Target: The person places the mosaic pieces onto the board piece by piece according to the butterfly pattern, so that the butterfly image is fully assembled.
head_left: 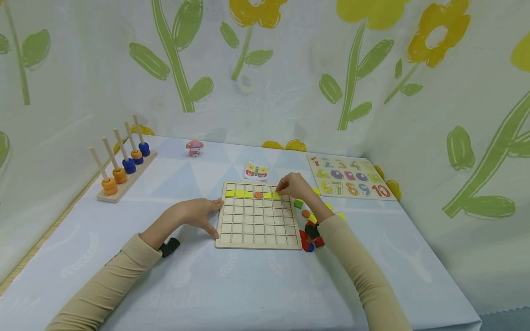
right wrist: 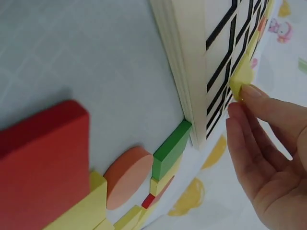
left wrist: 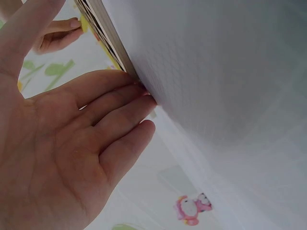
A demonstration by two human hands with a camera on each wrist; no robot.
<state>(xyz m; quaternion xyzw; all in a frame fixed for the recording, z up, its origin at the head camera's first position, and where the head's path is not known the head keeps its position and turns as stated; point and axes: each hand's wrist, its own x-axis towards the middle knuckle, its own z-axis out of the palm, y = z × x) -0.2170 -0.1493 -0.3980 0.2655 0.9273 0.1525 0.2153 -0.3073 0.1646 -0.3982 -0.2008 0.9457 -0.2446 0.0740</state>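
Note:
A wooden grid board (head_left: 258,246) lies flat on the table. Along one of its upper rows sit several yellow pieces (head_left: 239,194) and an orange disc (head_left: 258,195). My left hand (head_left: 198,214) rests against the board's left edge, thumb and fingers spread; in the left wrist view its fingertips touch the rim. Over the right end of that row, my right hand (head_left: 296,186) pinches a yellow piece (right wrist: 242,74) between thumb and fingertips at the grid. The piece's full outline is partly covered by the fingers.
Loose blocks lie right of the board, among them a green block (right wrist: 170,151), an orange disc (right wrist: 128,177) and a red block (right wrist: 45,163). Behind are a patterned card (head_left: 256,170), a pink figurine (head_left: 194,147) and a number puzzle (head_left: 352,177). A peg stacker (head_left: 128,177) stands left.

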